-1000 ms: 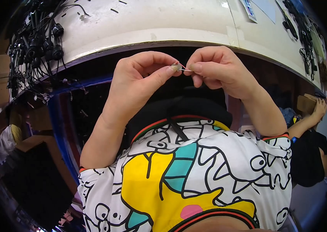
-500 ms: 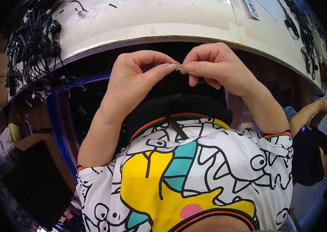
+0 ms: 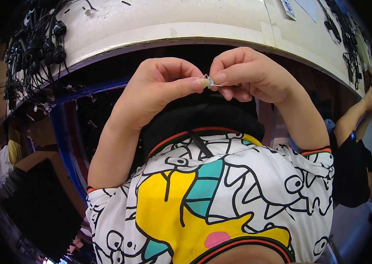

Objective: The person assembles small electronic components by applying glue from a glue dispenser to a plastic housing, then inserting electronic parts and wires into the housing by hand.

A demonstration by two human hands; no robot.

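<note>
My left hand [image 3: 161,86] and my right hand [image 3: 245,72] meet in front of my chest, just below the edge of a white table [image 3: 172,22]. Between the thumbs and fingertips of both hands is pinched a tiny pale piece with a thin wire [image 3: 208,82]. Most of it is hidden by my fingers. Below the hands shows my white shirt [image 3: 221,202] with a coloured cartoon print and a black collar.
A bundle of black cables [image 3: 36,48] lies on the table's far left. More black cables [image 3: 346,31] lie at the table's right end. Another person's arm [image 3: 355,116] reaches up at the right edge. Dark boxes [image 3: 41,202] stand at the lower left.
Both hands have stayed pressed together on the small piece, shifting only slightly. The thin wire shows a little more between the fingertips now.
</note>
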